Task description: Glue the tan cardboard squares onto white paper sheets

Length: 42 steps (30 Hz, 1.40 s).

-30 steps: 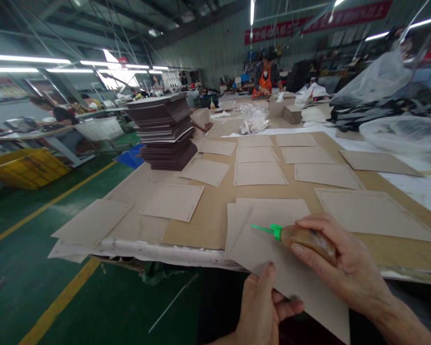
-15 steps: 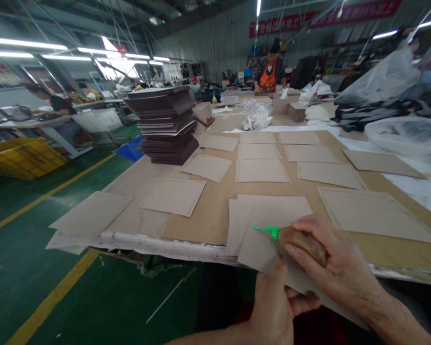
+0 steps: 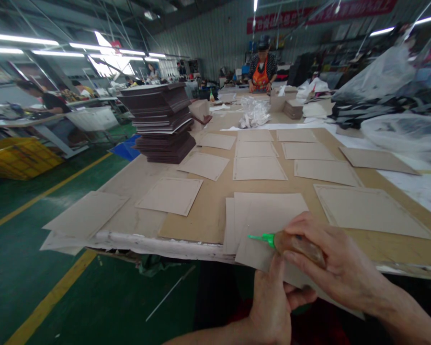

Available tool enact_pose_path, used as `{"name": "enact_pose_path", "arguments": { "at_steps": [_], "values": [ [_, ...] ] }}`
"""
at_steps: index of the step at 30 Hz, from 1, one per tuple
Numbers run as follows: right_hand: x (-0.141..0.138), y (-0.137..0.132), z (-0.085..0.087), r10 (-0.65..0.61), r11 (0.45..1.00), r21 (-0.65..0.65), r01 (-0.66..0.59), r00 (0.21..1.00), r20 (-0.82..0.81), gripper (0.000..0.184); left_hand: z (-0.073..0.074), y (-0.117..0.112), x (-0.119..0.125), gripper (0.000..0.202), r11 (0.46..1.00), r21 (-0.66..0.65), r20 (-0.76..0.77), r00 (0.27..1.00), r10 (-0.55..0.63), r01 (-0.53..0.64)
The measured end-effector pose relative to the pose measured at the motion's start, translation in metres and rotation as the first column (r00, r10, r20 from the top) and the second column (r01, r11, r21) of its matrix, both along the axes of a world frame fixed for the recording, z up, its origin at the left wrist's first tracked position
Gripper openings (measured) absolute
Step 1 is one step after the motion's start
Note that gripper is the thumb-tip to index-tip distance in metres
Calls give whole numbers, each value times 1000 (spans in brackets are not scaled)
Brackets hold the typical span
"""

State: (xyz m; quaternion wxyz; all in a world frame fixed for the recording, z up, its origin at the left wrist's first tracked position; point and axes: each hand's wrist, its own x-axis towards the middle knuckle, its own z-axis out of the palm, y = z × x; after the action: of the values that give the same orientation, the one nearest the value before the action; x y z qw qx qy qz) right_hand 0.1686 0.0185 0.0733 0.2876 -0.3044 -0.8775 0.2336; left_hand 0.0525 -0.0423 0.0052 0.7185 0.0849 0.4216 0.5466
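Observation:
My right hand [image 3: 330,258] is wrapped round a brownish glue bottle [image 3: 298,247] with a thin green nozzle. The nozzle tip points left, over a beige cardboard sheet [image 3: 255,251] near the table's front edge. My left hand [image 3: 275,302] grips that sheet from its near edge, thumb on top and fingers underneath. Part of the sheet is covered by my right hand. Under its far side lie more beige sheets [image 3: 269,206]. To the right of them rests a larger beige sheet [image 3: 373,211] with faint lines along its edges.
Several cardboard sheets [image 3: 258,168] are spread over the table. A tall stack of dark brown boards [image 3: 158,120] stands at the left. Crumpled clear plastic [image 3: 253,112] lies farther back. A person in an orange apron [image 3: 260,76] stands at the far end. A yellow bin [image 3: 19,158] is on the floor.
The nozzle tip has moved down toward me along the sheet, leaving a small pale dot behind. My left hand keeps its grip. The view has shifted slightly.

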Motion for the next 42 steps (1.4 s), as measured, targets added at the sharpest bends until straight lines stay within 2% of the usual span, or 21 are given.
{"name": "enact_pose_path", "arguments": {
  "at_steps": [5,9,13,15,17,20,23,26,31,35,37,39,42],
  "values": [
    [-5,-3,-1,124,990,-63,-124,992,5,14,-1,-1,1,52,997,76,24,1000,2,-4],
    [-3,-6,0,49,999,-12,-49,999,1,14,-2,-2,0,56,998,67,21,1000,-2,1],
    [0,-7,0,138,987,-85,-137,990,10,14,-1,-2,0,46,995,101,58,998,-7,1],
    [1,-2,-2,90,995,-51,-90,996,5,14,-3,-2,2,47,997,76,45,999,-13,9],
    [2,10,-8,-29,999,30,29,1000,1,14,-6,-1,3,53,1000,5,16,1000,18,-18],
    [3,31,-20,-187,971,155,180,982,26,16,-10,0,5,61,996,-60,-6,998,69,-69],
    [0,46,-26,-272,940,228,254,961,51,17,-12,1,5,60,996,-67,-11,998,59,-60],
    [-3,50,-24,-269,940,223,258,963,21,15,-14,2,5,61,995,-83,-21,998,53,-55],
    [-2,49,-15,-158,982,106,156,987,14,12,-13,2,4,56,995,-74,-36,997,62,-64],
    [2,51,-13,-237,966,116,233,971,22,13,-7,4,5,49,994,-92,-42,997,60,-64],
    [6,51,-9,-231,968,112,224,971,55,12,-4,4,5,47,992,-103,-56,996,73,-79],
    [11,49,-3,-224,969,123,212,970,94,11,-2,3,5,47,991,-101,-70,995,76,-83],
    [26,46,8,-285,953,155,261,944,164,11,-1,3,5,50,993,-93,-99,993,67,-76]
  ]
}}
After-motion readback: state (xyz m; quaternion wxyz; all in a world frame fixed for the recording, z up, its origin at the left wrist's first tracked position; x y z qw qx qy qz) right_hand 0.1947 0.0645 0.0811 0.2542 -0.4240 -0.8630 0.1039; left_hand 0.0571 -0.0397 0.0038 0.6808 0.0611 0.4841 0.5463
